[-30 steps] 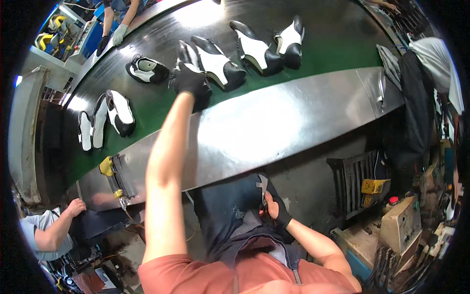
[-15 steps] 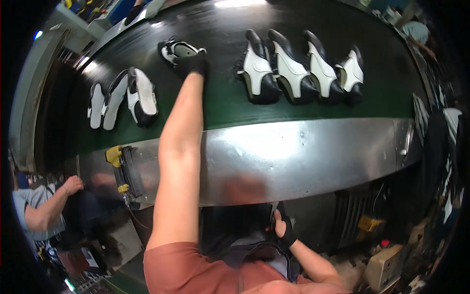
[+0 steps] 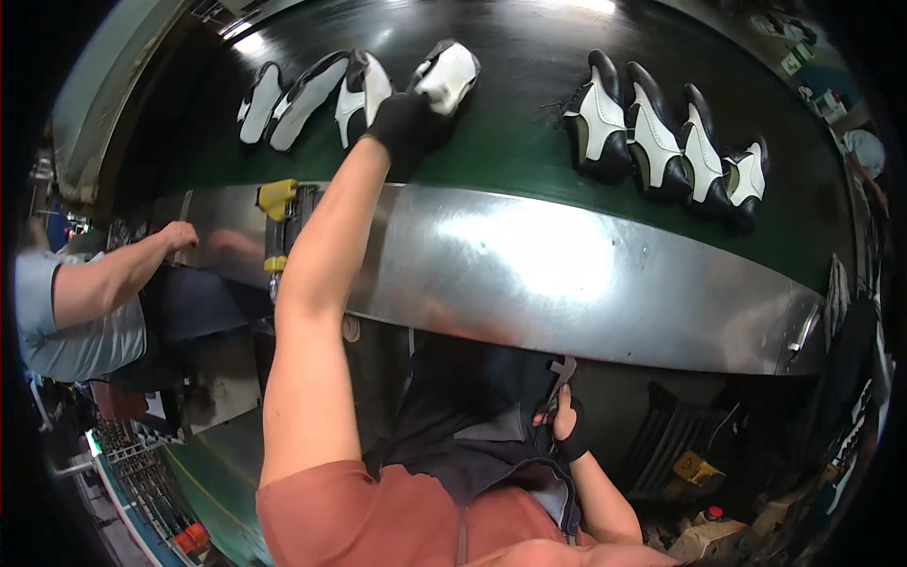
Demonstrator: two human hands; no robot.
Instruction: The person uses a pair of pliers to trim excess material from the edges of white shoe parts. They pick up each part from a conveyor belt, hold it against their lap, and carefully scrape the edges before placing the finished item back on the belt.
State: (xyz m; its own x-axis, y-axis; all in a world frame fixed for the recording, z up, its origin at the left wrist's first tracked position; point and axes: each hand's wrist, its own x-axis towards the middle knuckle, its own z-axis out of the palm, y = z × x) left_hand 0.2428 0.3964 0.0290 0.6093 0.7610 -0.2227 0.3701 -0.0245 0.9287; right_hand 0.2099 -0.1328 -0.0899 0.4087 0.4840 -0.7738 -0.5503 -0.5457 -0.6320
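My left hand (image 3: 413,123), in a dark glove, reaches over the green-black belt and closes around the heel end of a black and white shoe (image 3: 453,71). That shoe lies with its pale sole upward. Just left of it is another sole-up shoe (image 3: 376,87), with two more beyond it. Low by my lap, my right hand (image 3: 564,420), in a dark glove that bares the thumb, is wrapped around a hammer (image 3: 564,370). Its metal head sticks up above my thumb, and the handle is mostly hidden.
Several black and white shoes (image 3: 655,132) stand in a row at the right of the belt (image 3: 520,94). A shiny metal ledge (image 3: 567,274) runs along its near edge. A yellow and black nail gun (image 3: 277,203) rests there beside my left forearm. A co-worker's arm (image 3: 118,274) is at left.
The shoe in my left hand has turned from opening-up to sole-up, nearer the left row. More of the hammer shows in my right hand. The whole view has swung left.
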